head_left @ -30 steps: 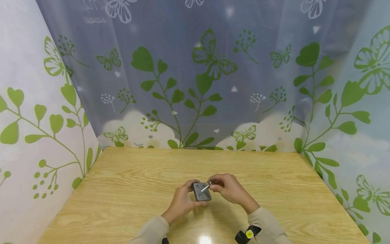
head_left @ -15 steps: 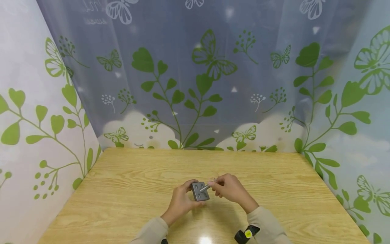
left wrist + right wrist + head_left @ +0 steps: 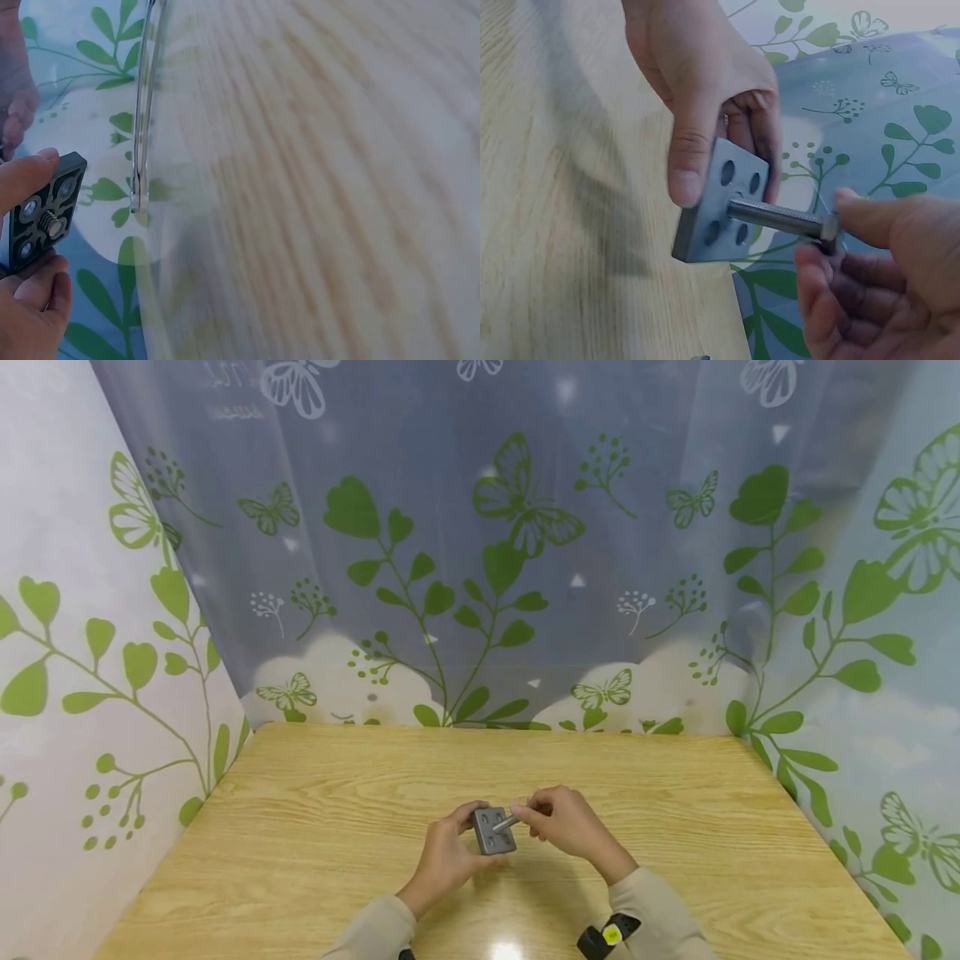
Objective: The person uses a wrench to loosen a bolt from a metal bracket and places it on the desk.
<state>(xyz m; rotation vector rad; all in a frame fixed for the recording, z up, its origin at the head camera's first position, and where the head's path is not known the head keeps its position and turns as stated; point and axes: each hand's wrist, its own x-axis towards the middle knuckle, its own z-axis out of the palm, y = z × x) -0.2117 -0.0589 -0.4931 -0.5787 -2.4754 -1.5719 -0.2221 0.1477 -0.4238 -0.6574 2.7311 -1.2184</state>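
A square grey metal plate [image 3: 501, 843] with several round holes is held up above the table by my left hand [image 3: 442, 862], thumb on one edge and fingers on the opposite one. A threaded hex bolt [image 3: 780, 217] stands in the plate's central hole, most of its shank sticking out on the near face. My right hand [image 3: 567, 827] pinches the bolt by its head between thumb and fingers. The left wrist view shows the plate's back [image 3: 43, 217], with recessed grooves and the bolt's threaded tip [image 3: 52, 223] poking out at the centre.
Beneath the hands lies a wooden table [image 3: 360, 793] with a bright reflection near the front. Printed curtains [image 3: 420, 527] with leaves and butterflies hang behind it and on both sides. A black wrist strap [image 3: 624, 927] with a yellow mark sits on the right sleeve.
The plate has shifted slightly left with my left hand. My right hand's fingers and thumb have moved around the bolt head, changing their hold on it. Bolt and plate stay together.
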